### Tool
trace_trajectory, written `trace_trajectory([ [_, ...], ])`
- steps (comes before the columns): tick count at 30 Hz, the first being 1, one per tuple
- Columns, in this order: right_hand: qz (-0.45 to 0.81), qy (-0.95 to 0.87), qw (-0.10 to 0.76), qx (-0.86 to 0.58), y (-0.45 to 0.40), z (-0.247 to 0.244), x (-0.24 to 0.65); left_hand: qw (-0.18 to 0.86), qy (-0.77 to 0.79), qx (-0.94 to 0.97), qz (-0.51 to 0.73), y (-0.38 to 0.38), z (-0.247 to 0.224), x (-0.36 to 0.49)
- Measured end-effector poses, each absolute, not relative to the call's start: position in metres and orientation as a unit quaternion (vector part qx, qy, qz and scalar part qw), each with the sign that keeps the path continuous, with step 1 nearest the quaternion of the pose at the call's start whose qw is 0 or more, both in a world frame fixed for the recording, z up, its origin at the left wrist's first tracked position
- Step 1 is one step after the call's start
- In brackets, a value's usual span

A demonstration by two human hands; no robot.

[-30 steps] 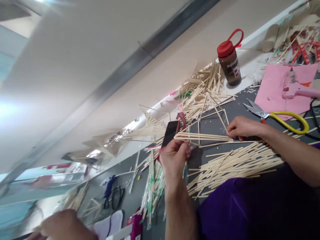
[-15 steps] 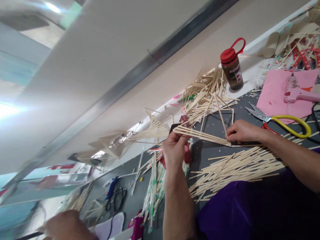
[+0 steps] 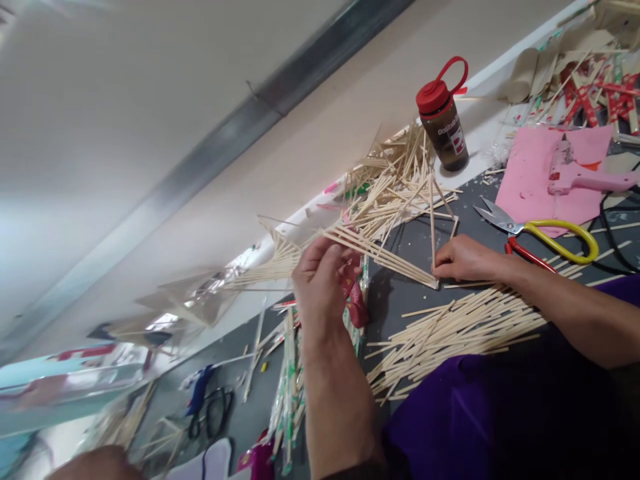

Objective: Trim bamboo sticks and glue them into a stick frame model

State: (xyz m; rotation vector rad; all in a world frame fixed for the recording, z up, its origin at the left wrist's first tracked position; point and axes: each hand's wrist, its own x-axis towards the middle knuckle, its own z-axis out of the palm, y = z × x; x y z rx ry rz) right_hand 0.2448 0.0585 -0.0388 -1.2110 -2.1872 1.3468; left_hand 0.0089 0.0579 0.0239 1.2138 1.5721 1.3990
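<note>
A frame of thin wooden sticks [image 3: 387,255], several lying side by side in a narrow fan and others standing up as a triangle, hangs tilted over the dark table. My left hand [image 3: 320,277] grips the fan's left end from below, its fingers bent. At the frame's lower right corner, my right hand [image 3: 463,259] pinches the base of an upright stick between thumb and fingers. Loose wooden sticks [image 3: 460,333] lie in a spread bundle just below the frame, close to my purple clothing.
Yellow-and-red-handled scissors [image 3: 560,237] lie right of my right hand. Behind them a pink glue gun [image 3: 575,177] rests on a pink sheet [image 3: 525,157]. A red-capped bottle [image 3: 445,130] stands by the wall beside piled sticks [image 3: 395,173]. A co-worker's hand [image 3: 97,463] shows at lower left.
The whole view has shifted, so things appear further left. The upright triangle has turned slightly, and my left hand's fingers have shifted at the fan's end. The co-worker's hand has dropped lower.
</note>
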Motion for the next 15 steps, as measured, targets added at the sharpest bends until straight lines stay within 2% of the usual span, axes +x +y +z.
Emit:
trace_trajectory([
  [5, 0.437, -0.783, 0.150, -0.416, 0.057, -0.041, 0.242, 0.390, 0.587, 0.431, 0.563, 0.061, 0.033, 0.012],
  [15, 0.411, -0.802, 0.129, -0.413, 0.057, -0.051, 0.240, 0.302, 0.629, 0.463, 0.547, 0.055, 0.029, 0.022],
])
